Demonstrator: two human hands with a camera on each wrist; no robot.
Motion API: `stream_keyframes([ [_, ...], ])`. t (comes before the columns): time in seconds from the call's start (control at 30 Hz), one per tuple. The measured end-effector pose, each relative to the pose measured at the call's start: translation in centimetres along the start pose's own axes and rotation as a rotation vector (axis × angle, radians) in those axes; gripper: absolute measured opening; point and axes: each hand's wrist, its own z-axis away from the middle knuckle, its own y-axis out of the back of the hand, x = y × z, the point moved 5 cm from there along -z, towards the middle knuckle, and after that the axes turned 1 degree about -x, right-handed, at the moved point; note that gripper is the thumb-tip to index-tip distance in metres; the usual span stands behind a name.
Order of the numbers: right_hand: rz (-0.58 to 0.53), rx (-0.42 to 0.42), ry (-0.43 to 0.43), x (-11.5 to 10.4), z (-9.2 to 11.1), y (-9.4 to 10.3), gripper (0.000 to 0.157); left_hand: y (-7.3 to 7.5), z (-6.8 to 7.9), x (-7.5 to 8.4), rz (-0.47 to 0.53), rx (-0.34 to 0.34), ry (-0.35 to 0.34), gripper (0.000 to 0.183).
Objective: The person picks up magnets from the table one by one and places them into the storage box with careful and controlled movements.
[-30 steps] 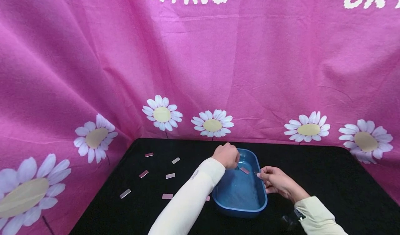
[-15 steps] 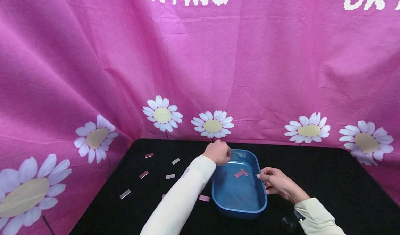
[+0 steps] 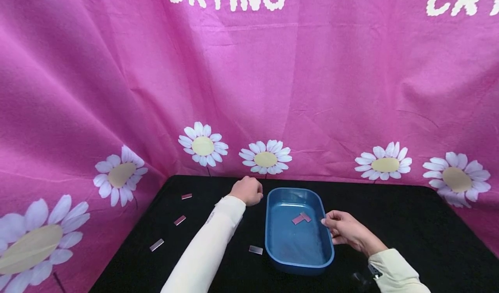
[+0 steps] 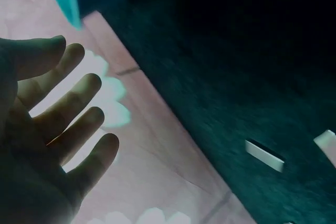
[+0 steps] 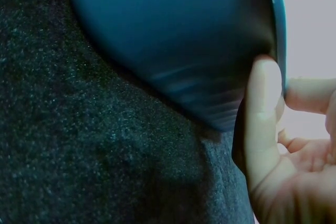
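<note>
My left hand (image 3: pixel 247 191) hovers left of the blue rectangular tub (image 3: pixel 293 263), near its far end. In the left wrist view the fingers of this left hand (image 4: pixel 58 114) are loosely bent and spread, with nothing between them. Two small flat pink rectangular pieces (image 3: pixel 298 219) lie overlapping inside the tub. On the right side, my right hand (image 3: pixel 351 231) pinches the tub's rim; the right wrist view has fingers on both sides of the tub wall (image 5: pixel 210 45).
More small flat pieces lie on the black cloth: a silvery piece (image 3: pixel 255 249) beside the tub, another silvery piece (image 3: pixel 157 245) at far left, and reddish pieces (image 3: pixel 179 220) behind that. My left sleeve (image 3: pixel 202 249) covers part of the cloth. A pink flowered curtain (image 3: pixel 323 89) hangs behind.
A second pink piece has come to lie in the tub. My left hand has moved out of the tub and leftward, its sleeve now hiding pieces seen before. The right hand stays on the rim.
</note>
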Motion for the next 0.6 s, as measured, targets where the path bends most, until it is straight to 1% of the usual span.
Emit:
stream_keyframes([
  [0.17,-0.004,0.018,0.001,0.1,0.0,0.0,0.011,-0.4,0.8,-2.6,0.042,-0.023,0.074,0.013],
  [0.3,-0.013,0.02,-0.026,0.0,0.1,0.1,0.011,-0.3,1.6,-3.7,0.063,-0.046,0.096,0.013],
  [0.47,-0.01,0.02,-0.039,0.0,0.0,0.2,0.012,-0.5,2.3,-4.3,0.069,-0.074,0.079,0.014],
  [0.6,-0.01,0.013,-0.023,0.1,-0.1,0.0,0.011,-0.9,2.8,-4.5,0.044,-0.085,0.036,0.014],
])
